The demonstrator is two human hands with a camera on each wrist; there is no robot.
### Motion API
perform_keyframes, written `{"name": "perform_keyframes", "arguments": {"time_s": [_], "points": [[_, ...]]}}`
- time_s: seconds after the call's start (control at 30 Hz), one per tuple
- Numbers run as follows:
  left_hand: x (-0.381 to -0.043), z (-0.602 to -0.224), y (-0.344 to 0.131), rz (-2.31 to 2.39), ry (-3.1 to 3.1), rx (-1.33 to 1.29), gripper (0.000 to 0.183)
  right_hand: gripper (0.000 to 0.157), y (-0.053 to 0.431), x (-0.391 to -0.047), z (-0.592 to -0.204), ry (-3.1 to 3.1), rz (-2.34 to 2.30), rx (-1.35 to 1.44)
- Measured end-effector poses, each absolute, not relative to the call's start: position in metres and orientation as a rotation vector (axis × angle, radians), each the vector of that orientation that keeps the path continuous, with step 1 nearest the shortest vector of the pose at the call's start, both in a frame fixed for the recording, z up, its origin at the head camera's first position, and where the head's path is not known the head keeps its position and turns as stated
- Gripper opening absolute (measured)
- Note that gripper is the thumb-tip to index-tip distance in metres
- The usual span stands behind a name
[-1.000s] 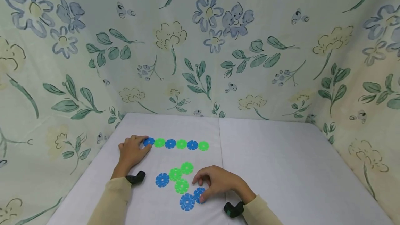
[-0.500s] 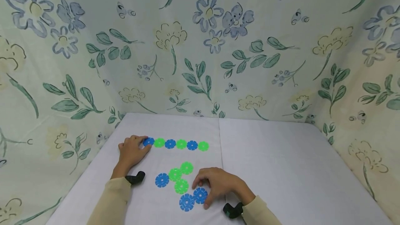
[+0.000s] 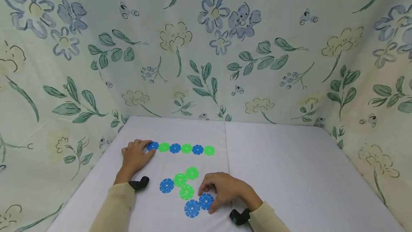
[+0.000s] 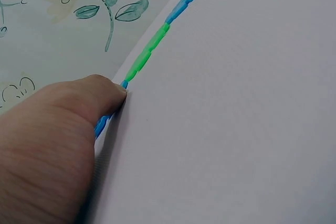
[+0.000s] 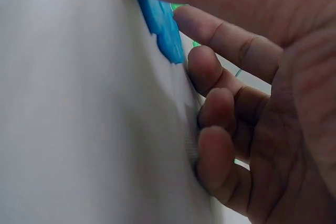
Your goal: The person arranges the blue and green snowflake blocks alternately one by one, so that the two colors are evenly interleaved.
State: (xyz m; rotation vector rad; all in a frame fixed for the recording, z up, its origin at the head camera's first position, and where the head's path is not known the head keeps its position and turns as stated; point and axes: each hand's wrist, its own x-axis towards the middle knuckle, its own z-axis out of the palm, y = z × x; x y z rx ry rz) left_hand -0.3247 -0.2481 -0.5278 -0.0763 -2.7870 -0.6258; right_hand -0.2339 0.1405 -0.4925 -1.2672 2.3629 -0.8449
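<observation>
A straight row of several notched plastic interlocking discs, blue and green by turns, lies on the far left part of the table. My left hand (image 3: 136,156) pinches the blue disc (image 3: 152,146) at the row's left end between thumb and index finger. In the left wrist view the row shows edge-on beyond the thumb (image 4: 102,95). My right hand (image 3: 225,189) curls thumb and index finger round the edges of a nearer blue disc (image 3: 206,201), which meets another blue disc (image 3: 192,208) on its left. Its other fingers curl beside the disc in the right wrist view.
Three loose green discs (image 3: 186,192) lie in a bent cluster just left of the right hand, with one blue disc (image 3: 166,185) beside them. White cloth covers the table (image 3: 289,174); a floral curtain (image 3: 206,63) hangs behind and at both sides.
The right thumb has shifted from on top of the blue disc to its lower right edge, and the index finger has come slightly nearer. The left hand and the row stay still.
</observation>
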Motion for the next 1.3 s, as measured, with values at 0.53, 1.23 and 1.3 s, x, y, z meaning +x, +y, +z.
{"name": "perform_keyframes", "arguments": {"time_s": [0.53, 1.23, 1.3], "points": [[-0.3251, -0.5271, -0.2476, -0.629, -2.799, -0.072, 0.052, 0.047, 0.141, -0.2338, -0.4901, 2.347, -0.87, -1.235], [-0.3239, -0.5272, -0.2471, -0.63, -2.778, -0.081, 0.051, 0.04, 0.1383, -0.2307, -0.4882, 2.389, -0.802, -1.237], [-0.3232, -0.5266, -0.2469, -0.634, -2.778, -0.081, 0.051, 0.039, 0.1379, -0.2307, -0.4887, 2.384, -0.794, -1.25]]}}
